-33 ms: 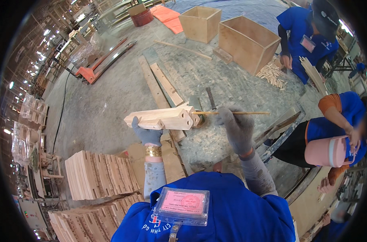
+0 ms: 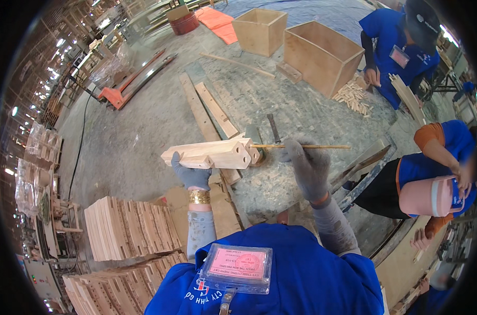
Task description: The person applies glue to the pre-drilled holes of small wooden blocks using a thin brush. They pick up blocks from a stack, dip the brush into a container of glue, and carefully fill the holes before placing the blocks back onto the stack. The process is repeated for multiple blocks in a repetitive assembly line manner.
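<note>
My left hand (image 2: 190, 173), in a grey glove, is closed around the near side of a bundle of pale wooden pieces (image 2: 217, 152). Round holes show in their right-hand ends. A thin yellowish stick (image 2: 330, 147) is pinched in my gloved right hand (image 2: 307, 165). Its left tip reaches the end of one piece; whether it enters the hole is too small to tell. Just beyond the stick, a dark-handled tool (image 2: 273, 127) lies on the grey worktable (image 2: 264, 191), its lower end partly hidden.
Long wooden strips (image 2: 216, 110) lie beyond the bundle. Farther off stand wooden boxes (image 2: 322, 58) beside a heap of small dowels (image 2: 352, 97). Stacked drilled boards (image 2: 131, 226) are at left. One co-worker (image 2: 401, 47) sits far right; another person (image 2: 437, 157) carries a pink jug (image 2: 424, 197).
The pink jug in the other person's hand has shifted slightly to the right. My own hands, the bundle and the stick stay where they were.
</note>
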Demonstrator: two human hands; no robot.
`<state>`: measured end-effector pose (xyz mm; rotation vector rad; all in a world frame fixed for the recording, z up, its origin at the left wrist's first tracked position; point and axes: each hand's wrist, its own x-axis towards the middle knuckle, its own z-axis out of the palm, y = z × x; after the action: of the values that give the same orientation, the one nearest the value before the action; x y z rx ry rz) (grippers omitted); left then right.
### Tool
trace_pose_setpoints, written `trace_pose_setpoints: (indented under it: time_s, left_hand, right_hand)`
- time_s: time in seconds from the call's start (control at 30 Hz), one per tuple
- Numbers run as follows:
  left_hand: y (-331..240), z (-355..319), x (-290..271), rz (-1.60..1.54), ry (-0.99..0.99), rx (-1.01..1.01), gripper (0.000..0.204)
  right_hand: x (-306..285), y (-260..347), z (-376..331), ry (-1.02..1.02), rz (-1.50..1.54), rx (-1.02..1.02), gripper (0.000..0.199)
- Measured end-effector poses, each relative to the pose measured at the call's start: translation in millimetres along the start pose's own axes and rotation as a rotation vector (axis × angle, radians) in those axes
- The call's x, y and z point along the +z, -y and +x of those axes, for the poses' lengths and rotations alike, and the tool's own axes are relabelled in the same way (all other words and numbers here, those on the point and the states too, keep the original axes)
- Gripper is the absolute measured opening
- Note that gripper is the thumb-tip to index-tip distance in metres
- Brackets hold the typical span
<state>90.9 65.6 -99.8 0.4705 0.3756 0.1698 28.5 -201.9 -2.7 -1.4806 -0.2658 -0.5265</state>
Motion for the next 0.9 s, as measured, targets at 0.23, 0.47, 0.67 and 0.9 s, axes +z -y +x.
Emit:
trace_pose_setpoints:
  time_s: [0.23,0.47,0.67,0.9]
  left_hand:
    - [4.8,0.6,5.8,-0.008,0.028,-0.015,0.063]
    - [7.2,6.8,1.1,0.016,0.097,0.021,0.068]
    - [13.2,5.1,11.6,0.001,0.059,0.002,0.067]
    - [17.6,3.8,16.3,0.026,0.113,-0.003,0.064]
  right_hand:
    - [-9.5,15.5,3.0,-0.168,0.22,0.256,0.017]
    - [-23.7,21.5,-1.3,-0.086,0.006,0.193,0.021]
    - [-25.9,19.6,-7.3,-0.125,0.028,0.191,0.017]
    - [-23.6,12.1,-11.5,-0.059,-0.071,0.155,0.013]
